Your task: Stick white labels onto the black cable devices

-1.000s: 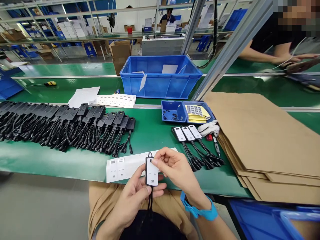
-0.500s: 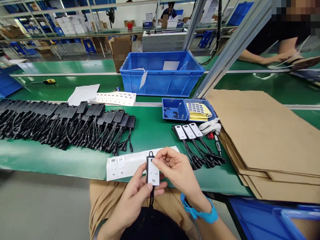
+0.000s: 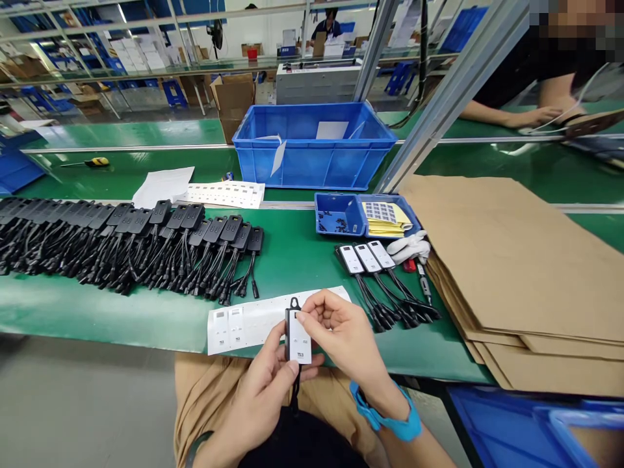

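My left hand [image 3: 260, 390] is closed around a small black controller box [image 3: 287, 331] with a hanging loop on top and black cables below. A white label [image 3: 301, 344] lies over its front face. My right hand [image 3: 348, 335] pinches that label's upper edge between thumb and forefinger, close to a small dark window; whether the label is fully stuck down I cannot tell. Behind the hands a white label sheet [image 3: 266, 315] lies on the green bench, with labels at its left end. To the right rest 3 labelled boxes [image 3: 369, 258] with cables.
Many unlabelled black boxes [image 3: 141, 221] with cables line the bench's left. A small blue tray [image 3: 341, 214] holds tiny dark parts and yellow-edged sheets. Behind stands a large blue bin [image 3: 312, 162]. Cardboard sheets [image 3: 526, 260] are stacked right, beyond a metal post [image 3: 448, 97]; a co-worker's arms show there.
Both hands keep their hold on the box and label with almost no movement. The view has shifted very slightly.
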{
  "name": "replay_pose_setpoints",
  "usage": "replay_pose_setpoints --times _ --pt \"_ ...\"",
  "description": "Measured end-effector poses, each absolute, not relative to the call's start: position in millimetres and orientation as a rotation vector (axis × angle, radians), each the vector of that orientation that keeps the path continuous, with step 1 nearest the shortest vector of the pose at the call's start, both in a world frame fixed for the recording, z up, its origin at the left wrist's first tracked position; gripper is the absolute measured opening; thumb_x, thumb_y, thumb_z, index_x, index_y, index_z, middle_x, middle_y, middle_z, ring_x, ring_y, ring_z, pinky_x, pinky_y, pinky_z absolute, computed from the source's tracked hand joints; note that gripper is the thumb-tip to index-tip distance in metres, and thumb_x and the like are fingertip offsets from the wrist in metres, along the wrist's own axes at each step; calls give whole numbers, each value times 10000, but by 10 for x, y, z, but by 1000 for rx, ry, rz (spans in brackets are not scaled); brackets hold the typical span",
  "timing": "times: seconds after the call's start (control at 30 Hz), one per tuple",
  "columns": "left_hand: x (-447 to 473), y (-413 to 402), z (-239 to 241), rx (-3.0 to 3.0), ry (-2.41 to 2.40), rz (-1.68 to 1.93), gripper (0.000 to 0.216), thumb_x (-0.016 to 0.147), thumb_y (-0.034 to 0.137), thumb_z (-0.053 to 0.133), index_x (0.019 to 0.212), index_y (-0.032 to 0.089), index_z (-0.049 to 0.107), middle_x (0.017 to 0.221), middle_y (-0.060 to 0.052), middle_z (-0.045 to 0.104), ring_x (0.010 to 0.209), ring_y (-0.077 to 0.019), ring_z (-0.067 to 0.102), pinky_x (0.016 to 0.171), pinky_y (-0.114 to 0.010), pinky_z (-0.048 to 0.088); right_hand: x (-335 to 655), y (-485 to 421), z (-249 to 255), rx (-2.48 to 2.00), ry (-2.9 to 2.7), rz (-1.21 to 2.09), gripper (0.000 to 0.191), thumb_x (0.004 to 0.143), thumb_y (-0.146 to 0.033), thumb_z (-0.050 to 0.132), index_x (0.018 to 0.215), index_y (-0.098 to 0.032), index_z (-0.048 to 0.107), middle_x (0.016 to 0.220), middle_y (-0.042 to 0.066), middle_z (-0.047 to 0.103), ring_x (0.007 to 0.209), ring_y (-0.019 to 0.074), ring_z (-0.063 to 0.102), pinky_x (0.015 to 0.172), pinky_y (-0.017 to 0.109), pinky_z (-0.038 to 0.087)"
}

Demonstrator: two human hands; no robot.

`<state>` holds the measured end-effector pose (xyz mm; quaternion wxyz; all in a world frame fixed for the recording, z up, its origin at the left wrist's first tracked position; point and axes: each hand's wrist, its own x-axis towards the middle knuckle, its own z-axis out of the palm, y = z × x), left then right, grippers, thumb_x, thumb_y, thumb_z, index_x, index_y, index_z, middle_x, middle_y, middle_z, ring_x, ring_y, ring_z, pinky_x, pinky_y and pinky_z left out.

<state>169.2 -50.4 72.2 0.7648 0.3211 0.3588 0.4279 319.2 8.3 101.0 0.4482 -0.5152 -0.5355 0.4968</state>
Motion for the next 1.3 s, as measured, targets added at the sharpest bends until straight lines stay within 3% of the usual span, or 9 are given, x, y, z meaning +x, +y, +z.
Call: replay_pose_setpoints --times 1.3 --pt "1733 -474 758 781 858 940 561 912 343 560 1427 257 357 1381 -124 498 1207 -305 530 1031 -469 433 3212 97 1022 -1280 -1331 1264 157 763 -311 645 694 -187 579 601 -11 563 544 128 530 491 229 436"
